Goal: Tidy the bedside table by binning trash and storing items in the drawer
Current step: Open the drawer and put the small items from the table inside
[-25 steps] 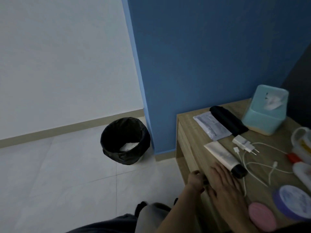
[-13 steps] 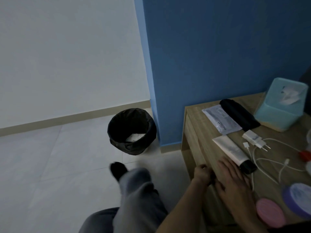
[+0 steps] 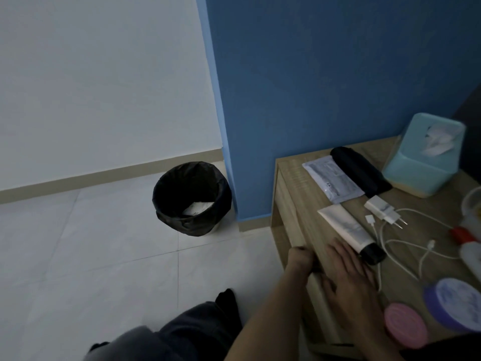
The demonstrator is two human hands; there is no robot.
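Note:
A wooden bedside table [image 3: 291, 178] stands against the blue wall. My left hand [image 3: 300, 260] grips a dark handle on the drawer front [image 3: 289, 220], fingers curled round it. My right hand [image 3: 351, 285] rests flat on the tabletop near the front edge, fingers spread. Beside it lies a white tube with a black cap [image 3: 351, 230]. A white charger with cable [image 3: 382, 211], a flat packet [image 3: 330, 178], a black pouch [image 3: 359, 170], a pink lid [image 3: 406, 324] and a purple tub [image 3: 458, 300] lie on the top. A black-lined bin [image 3: 192, 199] holds white paper.
A teal tissue box [image 3: 426, 157] stands at the back of the table. A white bottle with a red cap [image 3: 468, 246] lies at the right edge. Pale floor tiles stretch left of the table. My knee and dark-socked foot [image 3: 226, 300] show at the bottom.
Both hands stay on the table, left on the handle and right on the top. My raised leg has come down lower in view. The view has shifted slightly.

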